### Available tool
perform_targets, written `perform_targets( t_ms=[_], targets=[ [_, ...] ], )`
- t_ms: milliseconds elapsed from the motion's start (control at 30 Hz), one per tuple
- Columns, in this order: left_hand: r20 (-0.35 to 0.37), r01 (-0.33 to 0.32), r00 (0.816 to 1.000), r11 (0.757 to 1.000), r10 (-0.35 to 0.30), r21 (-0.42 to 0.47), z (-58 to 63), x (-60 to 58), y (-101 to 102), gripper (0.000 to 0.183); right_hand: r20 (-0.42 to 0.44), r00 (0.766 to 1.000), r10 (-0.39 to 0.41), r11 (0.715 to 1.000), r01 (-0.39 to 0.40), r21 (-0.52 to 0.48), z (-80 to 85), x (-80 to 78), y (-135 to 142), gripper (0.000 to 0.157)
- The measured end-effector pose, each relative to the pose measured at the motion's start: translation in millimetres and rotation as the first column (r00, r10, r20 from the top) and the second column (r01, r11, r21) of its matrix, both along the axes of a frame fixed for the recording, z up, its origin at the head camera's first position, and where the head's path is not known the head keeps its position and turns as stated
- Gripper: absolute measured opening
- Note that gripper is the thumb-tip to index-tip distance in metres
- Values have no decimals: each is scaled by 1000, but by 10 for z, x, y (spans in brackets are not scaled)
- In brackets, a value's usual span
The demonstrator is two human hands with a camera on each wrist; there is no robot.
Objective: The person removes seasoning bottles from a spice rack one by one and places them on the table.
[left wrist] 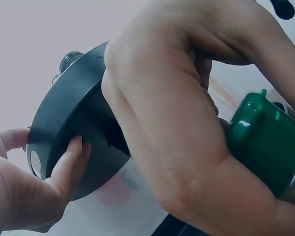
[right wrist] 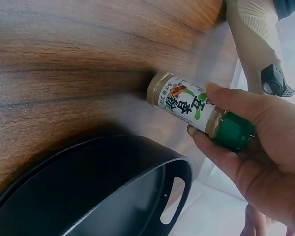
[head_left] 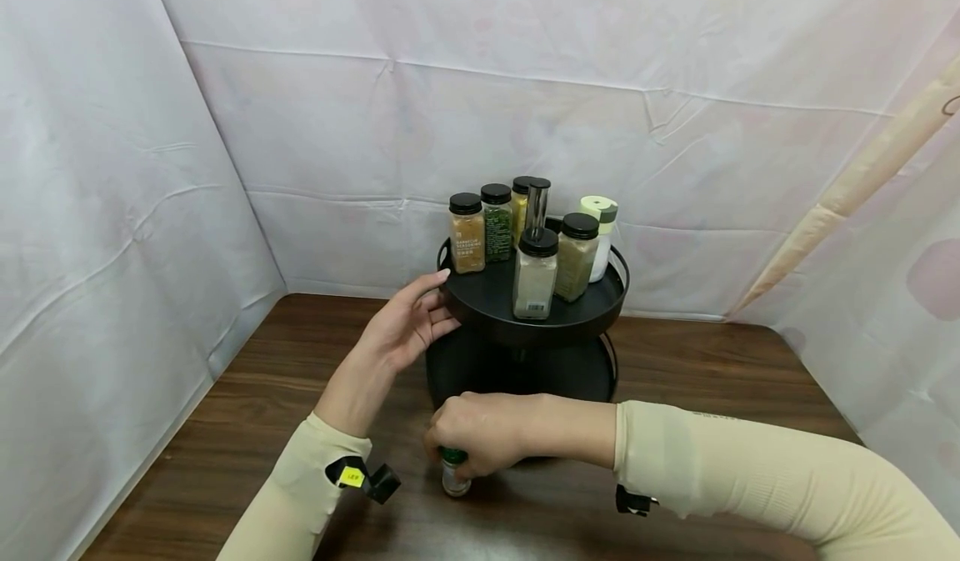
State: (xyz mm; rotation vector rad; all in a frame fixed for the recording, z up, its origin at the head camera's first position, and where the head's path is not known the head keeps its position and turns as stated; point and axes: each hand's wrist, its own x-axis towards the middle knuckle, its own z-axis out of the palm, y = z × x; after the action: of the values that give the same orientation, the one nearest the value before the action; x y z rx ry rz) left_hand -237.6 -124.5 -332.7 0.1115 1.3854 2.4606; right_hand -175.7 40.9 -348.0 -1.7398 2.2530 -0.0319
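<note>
The right hand [head_left: 483,432] pinches the green-capped jar [right wrist: 187,104] toward the worktop's [head_left: 697,369] front edge, best held upright while the left hand [head_left: 405,326] grips the upper tray [head_left: 517,332].

You have five square clear black-lidded jars [head_left: 534,286], one white pale-green-topped bottle [head_left: 600,257], one round green-capped bottle [right wrist: 187,103] and one round black two-tier stand [head_left: 483,315].

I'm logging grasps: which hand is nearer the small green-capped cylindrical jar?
Right hand: it grips the jar. The left hand is farther, holding the round black upper tray.
</note>
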Motion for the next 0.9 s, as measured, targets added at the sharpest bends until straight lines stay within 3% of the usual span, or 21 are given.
perform_targets(
  t_ms=[900],
  targets=[
    [-8,-4,1000,1000,4,-10,-8,8,3,47,18,1000,-21,1000,21,-18,-80,66,13,25]
  ],
)
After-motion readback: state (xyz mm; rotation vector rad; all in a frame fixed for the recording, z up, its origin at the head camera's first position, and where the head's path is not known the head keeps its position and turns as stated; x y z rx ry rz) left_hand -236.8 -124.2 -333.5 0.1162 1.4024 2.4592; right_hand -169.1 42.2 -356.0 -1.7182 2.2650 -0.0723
